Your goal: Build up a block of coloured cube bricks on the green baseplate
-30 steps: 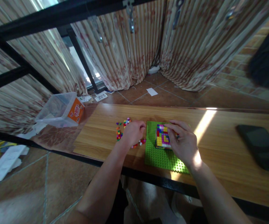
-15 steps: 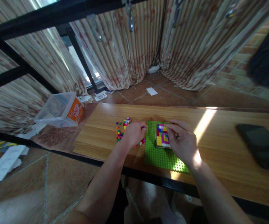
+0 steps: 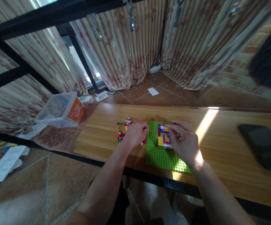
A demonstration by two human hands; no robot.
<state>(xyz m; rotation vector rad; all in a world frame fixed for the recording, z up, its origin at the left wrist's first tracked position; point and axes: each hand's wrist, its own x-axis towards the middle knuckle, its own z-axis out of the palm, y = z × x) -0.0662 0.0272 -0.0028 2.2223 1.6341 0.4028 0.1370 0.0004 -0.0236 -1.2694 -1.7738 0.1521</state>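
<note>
A green studded baseplate (image 3: 154, 157) lies on the wooden table. On it sits a block of small multicoloured building bricks (image 3: 164, 137) in yellow, purple, red, blue and white. My right hand (image 3: 183, 139) is over the right part of that block, thumb and fingertips bent together at its top; whatever they pinch is too small to name. Closed and curled, my left hand (image 3: 137, 133) rests by the plate's left edge, its fingers turned away so their contents are hidden. Loose coloured bricks (image 3: 120, 136) lie to its left, some covered by the hand.
A black phone-like device (image 3: 264, 147) lies on the right of the wooden table (image 3: 95, 134). Left of the table stands a clear plastic box (image 3: 55, 109) with an orange label. A white paper (image 3: 153, 91) is on the tiled floor, before striped curtains (image 3: 126, 56).
My left hand has shifted very slightly, to the right. The right hand and the bricks look the same.
</note>
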